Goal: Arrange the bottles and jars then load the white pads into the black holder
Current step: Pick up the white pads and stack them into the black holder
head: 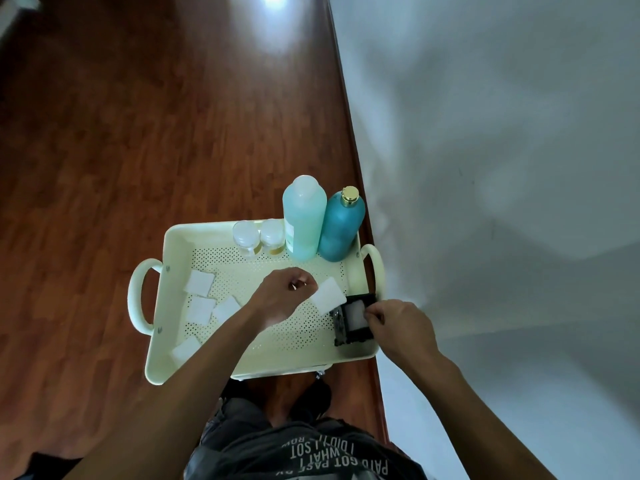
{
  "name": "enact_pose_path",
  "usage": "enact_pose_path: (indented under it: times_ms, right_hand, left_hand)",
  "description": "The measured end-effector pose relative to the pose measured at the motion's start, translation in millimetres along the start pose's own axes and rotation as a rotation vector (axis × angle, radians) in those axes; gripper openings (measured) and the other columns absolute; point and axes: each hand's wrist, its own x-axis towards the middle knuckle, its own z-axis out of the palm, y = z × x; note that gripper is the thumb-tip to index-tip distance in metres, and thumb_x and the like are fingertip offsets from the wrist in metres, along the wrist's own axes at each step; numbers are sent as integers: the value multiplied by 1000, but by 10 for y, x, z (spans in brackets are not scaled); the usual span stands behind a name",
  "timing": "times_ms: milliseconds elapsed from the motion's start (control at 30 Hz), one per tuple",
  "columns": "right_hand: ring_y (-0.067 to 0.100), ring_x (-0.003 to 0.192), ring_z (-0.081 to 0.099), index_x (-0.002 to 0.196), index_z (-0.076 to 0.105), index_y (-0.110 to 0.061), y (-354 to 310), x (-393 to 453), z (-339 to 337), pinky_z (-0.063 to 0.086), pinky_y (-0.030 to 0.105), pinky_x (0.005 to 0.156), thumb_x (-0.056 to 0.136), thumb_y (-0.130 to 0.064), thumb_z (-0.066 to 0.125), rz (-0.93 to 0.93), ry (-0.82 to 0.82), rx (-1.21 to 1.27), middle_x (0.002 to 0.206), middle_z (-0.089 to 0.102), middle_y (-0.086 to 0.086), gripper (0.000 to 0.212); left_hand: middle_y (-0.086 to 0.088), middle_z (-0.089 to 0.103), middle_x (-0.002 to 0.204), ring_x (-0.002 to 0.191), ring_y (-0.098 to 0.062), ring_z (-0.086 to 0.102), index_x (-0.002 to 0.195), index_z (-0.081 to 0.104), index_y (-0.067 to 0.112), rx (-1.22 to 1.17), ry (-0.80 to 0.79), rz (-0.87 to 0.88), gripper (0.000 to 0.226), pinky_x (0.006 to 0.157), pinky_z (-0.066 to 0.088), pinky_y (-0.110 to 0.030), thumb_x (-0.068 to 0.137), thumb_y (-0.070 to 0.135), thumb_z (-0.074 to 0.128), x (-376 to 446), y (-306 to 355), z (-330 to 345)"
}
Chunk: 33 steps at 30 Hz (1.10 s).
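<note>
The small black plastic holder sits at the pale yellow perforated tray's 4 o'clock corner (1 white pad inside). The right hand pinches its edge; the left hand pinches a square white cotton pad. Bottle labels unreadable.
</note>
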Motion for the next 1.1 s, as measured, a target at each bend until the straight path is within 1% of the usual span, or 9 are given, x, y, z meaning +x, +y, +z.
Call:
enact_pose_path:
  times_ms: [133, 200, 300, 467, 633, 767, 867, 967, 1100]
  right_hand:
    - [15, 79, 63, 97, 75, -30, 31, -34, -110, 39, 23, 62, 96, -35, 56, -137, 13, -72, 92, 65, -10, 20]
    - [15, 80, 64, 100, 75, -29, 20, -65, -145, 45, 25, 64, 97, -36, 55, -208, -32, -81, 96, 62, -9, 21]
    - [15, 88, 65, 106, 72, -30, -7, -112, -170, 52, 31, 72, 100, -36, 47, -272, -124, -115, 103, 66, -9, 26]
    - [26, 92, 67, 111, 63, -27, -110, -127, -137, 54, 36, 76, 104, -32, 35, -245, -327, -230, 104, 71, 2, 30]
    - [30, 95, 65, 114, 60, -25, -136, -83, -129, 53, 36, 78, 105, -32, 32, -204, -372, -207, 106, 70, 7, 30]
    - [27, 92, 65, 112, 60, -27, -79, -114, -202, 54, 38, 79, 104, -32, 34, -215, -332, -132, 104, 71, 4, 28]
    - [18, 92, 65, 116, 63, -29, 1, -152, -284, 53, 32, 78, 104, -34, 40, -219, -210, -14, 107, 72, -5, 27]
    - [9, 87, 66, 114, 66, -31, 99, -187, -363, 53, 22, 74, 102, -35, 46, -184, -114, 121, 103, 73, -10, 23]
    - [6, 81, 68, 109, 68, -29, 247, -202, -432, 60, 30, 75, 100, -32, 52, -123, -68, 267, 93, 74, -13, 18]
  left_hand:
    - [18, 64, 69, 57, 4, 51, 81, 71, 31, 10, -5, 13, 9, 58, 39, -19, 88, 34, 68, 28, 20, -10]
    - [20, 64, 68, 57, 5, 51, 81, 71, 31, 16, -8, 23, 8, 58, 39, -19, 88, 34, 69, 46, 44, -21]
    - [18, 65, 72, 58, 4, 52, 82, 72, 31, 28, -7, 36, 7, 59, 40, -20, 87, 35, 69, 80, 85, -36]
    - [14, 68, 81, 63, 7, 55, 84, 72, 31, 62, -23, 65, 6, 62, 40, -21, 87, 35, 69, 107, 154, -42]
    - [14, 69, 84, 62, 7, 56, 82, 72, 32, 77, -73, 57, 5, 62, 40, -18, 86, 33, 70, 134, 239, -11]
    - [18, 69, 78, 63, 7, 57, 79, 72, 31, 113, -107, 53, 7, 57, 39, -10, 86, 31, 72, 182, 316, 20]
    - [24, 68, 74, 68, 9, 59, 78, 72, 31, 135, -146, 64, 9, 54, 39, -5, 87, 30, 72, 209, 397, 59]
    - [20, 68, 78, 72, 8, 59, 78, 71, 31, 197, -161, 100, 9, 58, 40, -7, 87, 30, 71, 227, 474, 133]
    - [18, 67, 81, 75, 3, 60, 78, 67, 34, 327, -190, 134, 7, 64, 42, -17, 86, 33, 66, 198, 530, 306]
